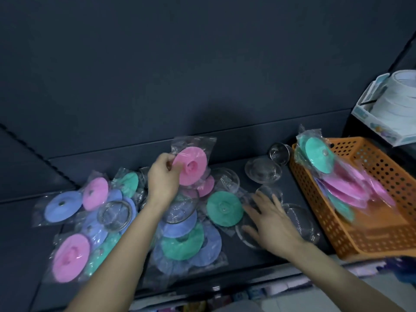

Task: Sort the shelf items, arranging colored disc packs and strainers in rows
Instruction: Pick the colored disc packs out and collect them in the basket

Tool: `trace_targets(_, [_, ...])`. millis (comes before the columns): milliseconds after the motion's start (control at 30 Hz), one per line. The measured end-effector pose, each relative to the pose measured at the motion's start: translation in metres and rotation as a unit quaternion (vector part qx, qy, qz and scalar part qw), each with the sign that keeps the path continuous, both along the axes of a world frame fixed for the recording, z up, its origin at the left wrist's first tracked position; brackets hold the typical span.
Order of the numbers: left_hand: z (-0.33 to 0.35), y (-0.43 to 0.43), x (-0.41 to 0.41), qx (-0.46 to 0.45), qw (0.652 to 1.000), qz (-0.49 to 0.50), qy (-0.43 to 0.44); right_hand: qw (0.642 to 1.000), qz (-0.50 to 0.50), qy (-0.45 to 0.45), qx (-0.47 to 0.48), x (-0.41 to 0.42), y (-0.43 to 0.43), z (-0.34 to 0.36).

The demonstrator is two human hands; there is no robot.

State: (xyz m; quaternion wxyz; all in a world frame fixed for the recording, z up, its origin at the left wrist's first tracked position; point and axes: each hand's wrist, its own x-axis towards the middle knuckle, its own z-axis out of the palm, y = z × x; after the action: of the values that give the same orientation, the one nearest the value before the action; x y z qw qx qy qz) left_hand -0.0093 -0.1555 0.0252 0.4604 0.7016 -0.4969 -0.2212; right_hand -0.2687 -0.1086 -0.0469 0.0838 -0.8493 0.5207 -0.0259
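My left hand (pixel 163 176) holds a pink disc pack (pixel 191 168) by its left edge, lifted above the dark shelf (pixel 270 255). Fingers spread, my right hand (pixel 270 218) rests palm down on clear-wrapped strainers, beside a green disc pack (pixel 225 209). A loose pile of blue, pink and green disc packs (pixel 186 242) lies under my left arm, and more packs (pixel 69 257) lie at the left with a metal strainer (pixel 115 215) on them. Other mesh strainers (pixel 263 171) sit at the back right.
An orange perforated basket (pixel 380 167) stands at the right, with green and pink disc packs (pixel 351 183) leaning in it. Behind it sits a box of white rolls (pixel 391 104). A dark back wall closes the shelf. Below the front edge, other goods show.
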Motion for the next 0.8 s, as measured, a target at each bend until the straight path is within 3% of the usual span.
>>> trace_targets(100, [0.005, 0.015, 0.009, -0.006, 1.000, 0.024, -0.005, 1.000, -0.011, -0.010, -0.004, 0.009, -0.012, 0.007])
trace_targets(233, [0.011, 0.033, 0.016, -0.017, 0.999, 0.034, -0.020, 0.996, 0.022, -0.060, 0.065, 0.046, -0.014, 0.008])
trace_targets(300, [0.014, 0.043, 0.021, -0.030, 0.999, 0.031, -0.026, 0.994, 0.025, -0.041, 0.095, 0.062, -0.013, 0.002])
trace_targets(500, [0.014, 0.073, 0.048, -0.068, 0.996, 0.051, -0.040, 0.999, 0.013, 0.017, 0.046, 0.075, -0.020, -0.002])
trace_targets(633, [0.004, 0.095, 0.068, -0.064, 0.992, 0.095, -0.055, 0.991, -0.035, -0.123, 0.046, 0.071, -0.021, 0.011])
trace_targets(800, [-0.005, 0.123, 0.081, -0.058, 0.988, 0.130, -0.057, 0.958, -0.024, -0.286, 0.007, 0.060, 0.006, 0.028])
